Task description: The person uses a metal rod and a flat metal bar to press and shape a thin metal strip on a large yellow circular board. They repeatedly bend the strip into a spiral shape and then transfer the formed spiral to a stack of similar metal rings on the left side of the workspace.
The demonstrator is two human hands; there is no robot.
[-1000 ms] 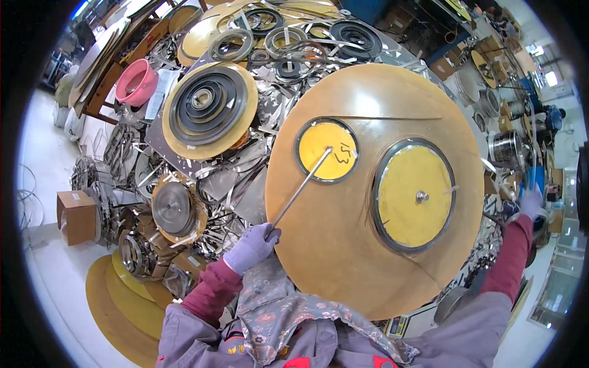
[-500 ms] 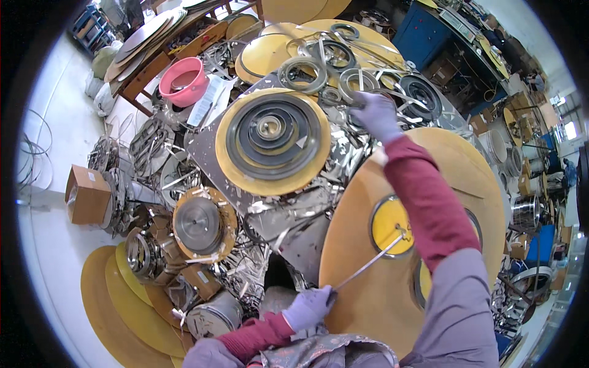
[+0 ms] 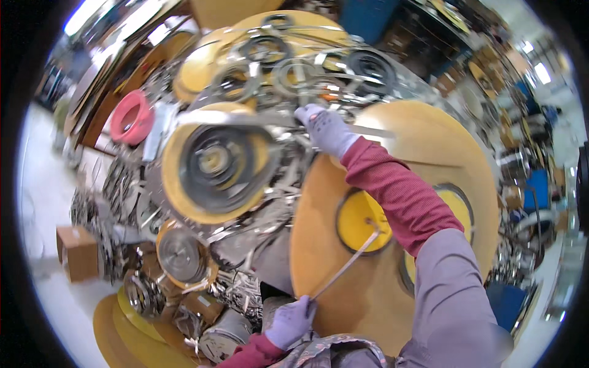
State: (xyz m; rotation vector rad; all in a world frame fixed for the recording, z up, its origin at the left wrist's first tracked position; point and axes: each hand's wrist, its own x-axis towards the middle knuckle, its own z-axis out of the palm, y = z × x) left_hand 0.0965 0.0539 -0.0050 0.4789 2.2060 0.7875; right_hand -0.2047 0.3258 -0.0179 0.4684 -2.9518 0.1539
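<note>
My left hand (image 3: 291,322), in a pale purple glove, is closed on the near end of a thin metal strip (image 3: 345,268). That strip slants up to the yellow centre of a dark-rimmed ring (image 3: 351,228) on a large tan disc (image 3: 328,270). Over the disc's far edge, my gloved right hand (image 3: 326,130) is closed on a flat, shiny metal strip (image 3: 236,118). Motion blurs this strip, which reaches left above a stack of dark coils (image 3: 215,156) and shows again right of the hand. Its exact grip is unclear.
Several metal coils (image 3: 294,76) lie on yellow discs at the back. A pink bowl (image 3: 132,118) stands far left. Loose metal scraps (image 3: 242,291) heap between the bench and a lidded bucket (image 3: 226,334). A cardboard box (image 3: 77,253) sits at the left.
The view has shifted, and the scene is blurred. My right hand has moved from the coils at the back toward the left and nearer, now with a metal strip. My left hand keeps its thin strip.
</note>
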